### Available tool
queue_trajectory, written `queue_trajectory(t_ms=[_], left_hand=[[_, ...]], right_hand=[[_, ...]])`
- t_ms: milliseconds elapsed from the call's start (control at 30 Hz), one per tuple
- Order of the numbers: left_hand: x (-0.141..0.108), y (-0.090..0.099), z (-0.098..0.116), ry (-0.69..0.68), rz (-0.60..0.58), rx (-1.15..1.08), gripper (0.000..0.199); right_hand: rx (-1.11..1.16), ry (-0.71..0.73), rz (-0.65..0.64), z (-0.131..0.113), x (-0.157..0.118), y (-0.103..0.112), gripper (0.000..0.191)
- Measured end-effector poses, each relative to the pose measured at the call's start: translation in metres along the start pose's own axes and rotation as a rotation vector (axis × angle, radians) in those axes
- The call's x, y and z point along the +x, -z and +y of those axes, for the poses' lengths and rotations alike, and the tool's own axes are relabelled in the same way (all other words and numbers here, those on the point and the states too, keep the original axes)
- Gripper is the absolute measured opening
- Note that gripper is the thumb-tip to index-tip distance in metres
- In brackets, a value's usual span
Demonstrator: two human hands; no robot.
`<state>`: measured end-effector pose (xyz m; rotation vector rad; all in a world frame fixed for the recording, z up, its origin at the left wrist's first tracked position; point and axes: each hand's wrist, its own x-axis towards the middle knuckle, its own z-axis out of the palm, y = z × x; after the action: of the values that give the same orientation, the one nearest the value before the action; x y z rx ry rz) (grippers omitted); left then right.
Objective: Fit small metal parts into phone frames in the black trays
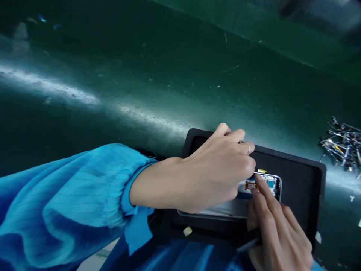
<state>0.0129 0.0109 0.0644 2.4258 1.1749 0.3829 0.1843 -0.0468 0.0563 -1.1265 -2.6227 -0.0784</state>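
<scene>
While both hands work close together over a black, shallow rectangular tray (301,177), the opened silver-framed phone body (225,209) lies flat inside it, near the tray's front edge and partly hidden under the left hand (214,171). That hand comes in from the left out of a bright blue pleated sleeve (70,203), lies across the phone with its fingers curled and bunched at the tips, and wears a thin silver ring (247,145) on one finger. It seems to pinch something small at the phone's far end, but the fingertips cover the spot, so I cannot tell what it grips or whether it grips at all. The right hand (278,229) rises from the lower right corner, its forefinger (263,186) stretched out and pressing on the exposed inner parts of the phone, just beside a small orange and blue component (250,184); it is not closed around anything there. A slim grey tool (247,245) shows beneath its palm, though whether the hand holds it is unclear.

The tray rests on a dark green worktop (141,82) streaked with glare. A heap of small metal and dark scrap parts (342,145) lies on the worktop at the right edge, well apart from the tray. A small pale scrap (187,230) sits on the tray's front rim.
</scene>
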Motion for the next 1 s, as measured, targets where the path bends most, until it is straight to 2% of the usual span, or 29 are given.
queue_trajectory(t_ms=[133,267,433,733,867,1000], left_hand=[[0.0005,0.0047,0.0007,0.0,-0.063,-0.003,0.024],[0.0014,0.0043,-0.0002,-0.004,-0.066,0.002,0.025],[0.0043,0.0031,-0.0007,0.002,-0.063,-0.006,0.026],[0.0021,0.0,-0.0014,-0.027,-0.005,0.03,0.023],[-0.0011,-0.003,-0.0023,-0.051,0.038,0.023,0.022],[-0.003,-0.003,-0.0024,-0.048,0.04,0.015,0.021]], right_hand=[[0.03,0.049,-0.024,0.0022,-0.0024,0.0013,0.029],[0.005,0.161,-0.084,0.0072,-0.0035,0.0014,0.032],[-0.102,0.21,-0.058,0.0075,-0.0006,0.0002,0.029],[-0.173,0.24,-0.079,0.0024,-0.0002,-0.001,0.028],[-0.129,0.182,-0.051,0.0019,-0.0036,-0.0019,0.029],[-0.056,0.191,-0.046,0.0035,-0.0064,-0.0012,0.03]])
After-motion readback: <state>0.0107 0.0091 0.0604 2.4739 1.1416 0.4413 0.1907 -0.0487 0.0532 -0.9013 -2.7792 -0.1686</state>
